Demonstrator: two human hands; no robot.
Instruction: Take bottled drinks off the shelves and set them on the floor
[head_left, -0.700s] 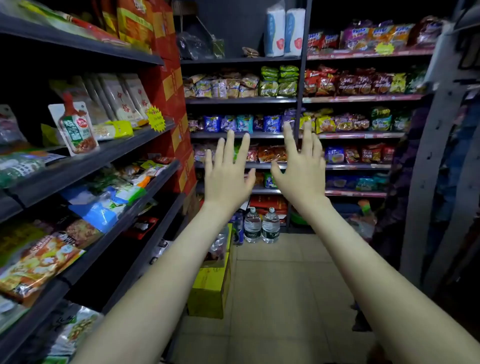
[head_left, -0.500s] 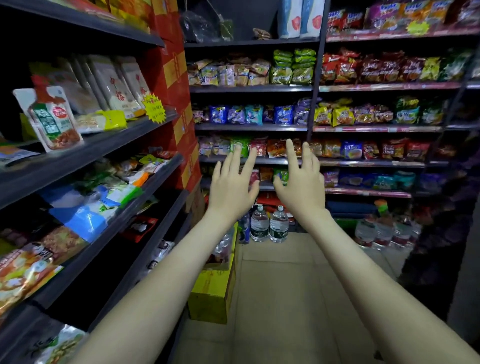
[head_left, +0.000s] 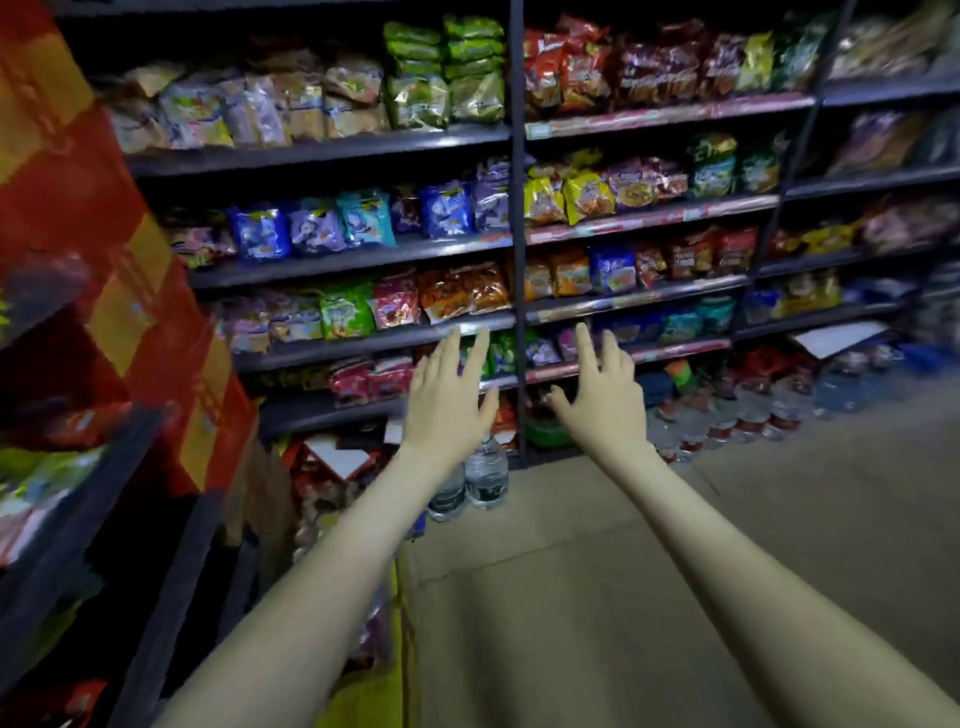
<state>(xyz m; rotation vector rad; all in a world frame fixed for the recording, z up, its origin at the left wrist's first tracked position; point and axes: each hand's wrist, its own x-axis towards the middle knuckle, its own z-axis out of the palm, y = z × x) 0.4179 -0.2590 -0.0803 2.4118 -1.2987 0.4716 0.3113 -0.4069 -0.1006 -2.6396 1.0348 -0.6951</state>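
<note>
Two water bottles (head_left: 485, 475) stand on floor (head_left: 571, 571) at foot of snack shelves (head_left: 363, 343), seen below my left grip (head_left: 447, 400). My right grip (head_left: 605, 400) beside it; both empty, fingers spread. Shelves closer than before.

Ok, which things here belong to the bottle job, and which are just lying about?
Job: left hand, right hand, both empty; water bottles standing on the floor; blurred row of bottles further right; shelves.
Lying about: snack bags on the shelves; red and yellow cartons; yellow box.
</note>
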